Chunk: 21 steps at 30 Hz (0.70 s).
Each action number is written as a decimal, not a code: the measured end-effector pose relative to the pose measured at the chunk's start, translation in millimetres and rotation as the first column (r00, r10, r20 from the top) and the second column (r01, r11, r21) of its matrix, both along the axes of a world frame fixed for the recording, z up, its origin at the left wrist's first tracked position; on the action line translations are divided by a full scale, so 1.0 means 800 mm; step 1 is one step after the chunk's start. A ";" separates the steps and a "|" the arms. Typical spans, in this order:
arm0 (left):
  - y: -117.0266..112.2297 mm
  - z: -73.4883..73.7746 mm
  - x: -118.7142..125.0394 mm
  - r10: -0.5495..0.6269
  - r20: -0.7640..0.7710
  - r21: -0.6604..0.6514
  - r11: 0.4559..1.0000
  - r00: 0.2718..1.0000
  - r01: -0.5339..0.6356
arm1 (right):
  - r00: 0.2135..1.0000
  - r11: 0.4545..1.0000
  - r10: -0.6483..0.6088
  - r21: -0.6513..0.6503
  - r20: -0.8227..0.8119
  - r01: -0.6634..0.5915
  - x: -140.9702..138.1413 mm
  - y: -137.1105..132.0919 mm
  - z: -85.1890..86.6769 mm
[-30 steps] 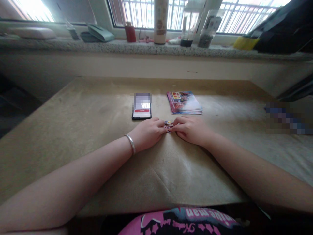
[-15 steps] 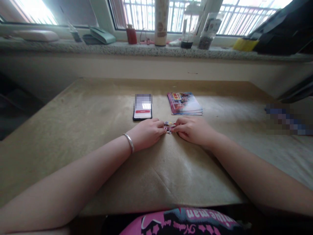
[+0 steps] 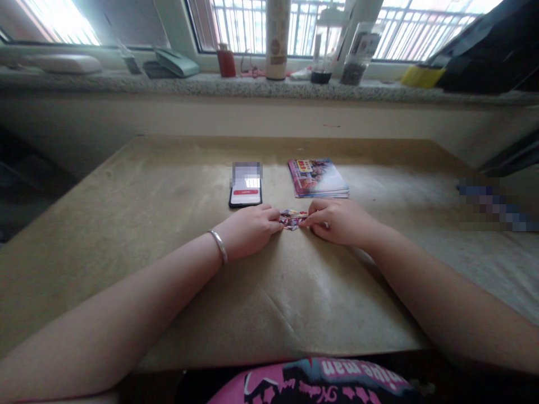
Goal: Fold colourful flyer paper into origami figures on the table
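A small folded piece of colourful printed paper [image 3: 291, 219] lies on the brown paper-covered table [image 3: 168, 224]. My left hand [image 3: 249, 231], with a silver bracelet on its wrist, pinches the paper's left end with curled fingers. Its right end is pinched by my right hand [image 3: 339, 222], also curled. Both hands rest on the table. Just beyond them lie a phone [image 3: 245, 189] with a lit screen and a stack of colourful leaflets [image 3: 317, 177].
A stone windowsill [image 3: 252, 84] runs along the back with a red cup [image 3: 226, 62], a tall bottle [image 3: 277, 38], jars and a teal case [image 3: 174, 60]. A dark bag [image 3: 484, 50] sits at the far right. A blurred item [image 3: 497, 205] lies at the table's right.
My hands have drawn slightly apart, so more of the folded paper shows between them. The rest has stayed put.
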<state>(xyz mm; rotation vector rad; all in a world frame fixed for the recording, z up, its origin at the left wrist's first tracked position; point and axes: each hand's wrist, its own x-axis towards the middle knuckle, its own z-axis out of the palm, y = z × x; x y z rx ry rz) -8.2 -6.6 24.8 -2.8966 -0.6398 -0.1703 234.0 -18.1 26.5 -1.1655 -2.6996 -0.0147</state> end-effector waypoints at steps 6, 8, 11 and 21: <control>0.003 -0.002 -0.004 0.012 0.022 -0.025 1.000 1.000 -0.011 | 0.999 0.997 0.022 -0.067 -0.040 -0.025 0.009 0.006 -0.004; 0.004 -0.001 -0.005 0.019 0.015 -0.033 0.999 1.000 -0.019 | 0.999 0.997 0.029 -0.071 -0.038 -0.032 0.011 0.007 -0.005; 0.004 0.001 -0.007 0.021 0.003 -0.031 0.999 1.000 -0.021 | 0.999 0.998 0.026 -0.059 -0.033 -0.028 0.012 0.007 -0.005; 0.003 0.002 -0.008 -0.024 0.015 -0.001 1.000 1.000 0.024 | 0.995 0.998 0.015 -0.065 -0.094 -0.022 0.005 0.003 -0.007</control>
